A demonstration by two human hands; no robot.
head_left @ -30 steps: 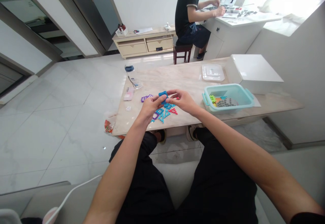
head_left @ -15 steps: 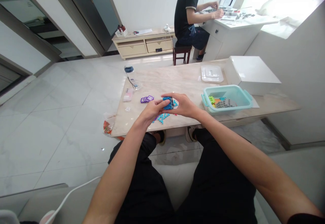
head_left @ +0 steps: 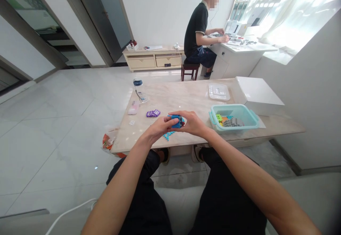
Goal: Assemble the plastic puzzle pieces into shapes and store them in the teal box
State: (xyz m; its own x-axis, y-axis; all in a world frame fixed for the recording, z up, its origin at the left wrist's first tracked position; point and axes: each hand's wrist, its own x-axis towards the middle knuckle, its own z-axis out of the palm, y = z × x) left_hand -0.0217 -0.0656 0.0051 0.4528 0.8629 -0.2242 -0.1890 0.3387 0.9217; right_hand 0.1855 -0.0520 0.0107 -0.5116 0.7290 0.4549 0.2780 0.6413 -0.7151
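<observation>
Between my two hands, above the table's near edge, is a small blue block-like piece (head_left: 175, 121) with dark and red parts on its right side. My left hand (head_left: 161, 127) closes on its left part, thumb across the front. The fingers of my right hand (head_left: 194, 122) curve round its top and right side. Just below lie flat light-blue toothed pieces (head_left: 168, 135) on the table, partly covered by my hands. A cluster of purple pieces (head_left: 153, 113) with a white square mark lies left of my left hand.
On the table (head_left: 170, 96) stand a turquoise bin (head_left: 234, 127) of coloured pieces, a clear lid (head_left: 218, 92), a white box (head_left: 258, 93) and a bottle (head_left: 139, 90). A pink packet (head_left: 133, 108) and small white piece (head_left: 131, 123) lie left. Another person (head_left: 197, 32) sits beyond at a white desk.
The view has tilted up, so the table and hands sit lower in the picture and more of the other person shows. Red parts now show at the blue piece's right side. Both hands still hold it.
</observation>
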